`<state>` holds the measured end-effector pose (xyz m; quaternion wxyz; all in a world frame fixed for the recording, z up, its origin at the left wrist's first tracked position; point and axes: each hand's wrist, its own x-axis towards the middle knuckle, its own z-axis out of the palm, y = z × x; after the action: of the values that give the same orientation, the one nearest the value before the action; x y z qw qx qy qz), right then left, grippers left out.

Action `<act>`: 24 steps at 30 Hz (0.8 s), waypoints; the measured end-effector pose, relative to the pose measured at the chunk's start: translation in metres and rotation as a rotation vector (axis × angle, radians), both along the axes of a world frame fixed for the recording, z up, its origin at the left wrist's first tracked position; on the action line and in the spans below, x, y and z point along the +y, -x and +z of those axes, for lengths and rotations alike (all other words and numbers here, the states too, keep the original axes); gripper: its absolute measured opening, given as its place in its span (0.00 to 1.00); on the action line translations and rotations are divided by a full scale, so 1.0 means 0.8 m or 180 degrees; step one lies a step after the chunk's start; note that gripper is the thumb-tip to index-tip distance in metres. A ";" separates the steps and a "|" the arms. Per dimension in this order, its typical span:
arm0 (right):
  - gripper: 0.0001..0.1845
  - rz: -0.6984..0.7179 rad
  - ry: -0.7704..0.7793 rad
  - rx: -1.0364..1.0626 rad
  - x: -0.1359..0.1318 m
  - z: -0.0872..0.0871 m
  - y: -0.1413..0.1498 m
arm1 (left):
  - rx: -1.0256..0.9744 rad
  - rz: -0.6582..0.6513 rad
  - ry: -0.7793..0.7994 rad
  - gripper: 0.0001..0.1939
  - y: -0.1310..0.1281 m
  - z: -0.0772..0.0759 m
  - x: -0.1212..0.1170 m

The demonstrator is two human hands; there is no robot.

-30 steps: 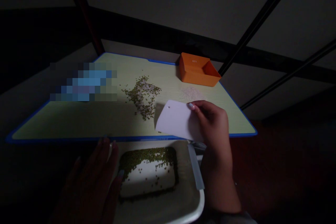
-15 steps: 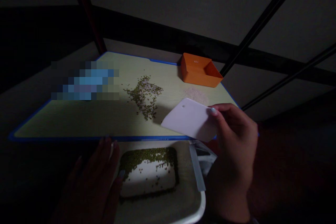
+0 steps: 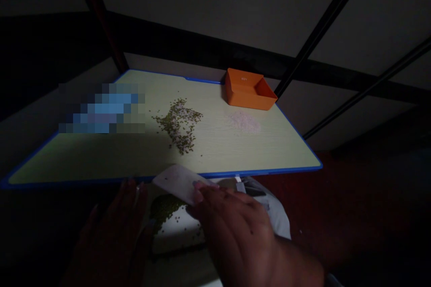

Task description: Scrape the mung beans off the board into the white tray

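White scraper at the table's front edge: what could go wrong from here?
1. The right hand holds the white scraper across the front edge of the table; a stray flick might send grains outside the white container.
2. The pale pile lies right of the green grains; a wide sweep could mix them.
3. The right hand hides part of the container, so a spill there might go unseen.

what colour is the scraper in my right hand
The scraper looks white, a little greyed by the dim light; the head view shows it best.

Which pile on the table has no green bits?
The pale grain pile by the orange box; the other pile, farther left, has green beans mixed in.
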<state>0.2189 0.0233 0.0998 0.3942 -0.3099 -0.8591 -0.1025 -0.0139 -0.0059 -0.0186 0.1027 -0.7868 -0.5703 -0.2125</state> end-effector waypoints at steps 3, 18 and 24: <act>0.21 0.0033 -0.0013 -0.0041 0.001 -0.003 0.002 | 0.0144 -0.0117 -0.0218 0.36 -0.001 0.002 0.003; 0.19 -0.0505 -0.0451 -0.0553 -0.005 -0.017 -0.013 | 0.0118 -0.0128 -0.0270 0.33 -0.008 0.011 0.001; 0.16 -0.0664 -0.0417 -0.0601 -0.010 -0.018 -0.021 | 0.0127 0.0036 -0.0164 0.33 -0.015 0.015 0.004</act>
<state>0.2356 0.0153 0.0851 0.3183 -0.3600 -0.8470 -0.2274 -0.0021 -0.0030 -0.0065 0.1354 -0.7848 -0.5669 -0.2107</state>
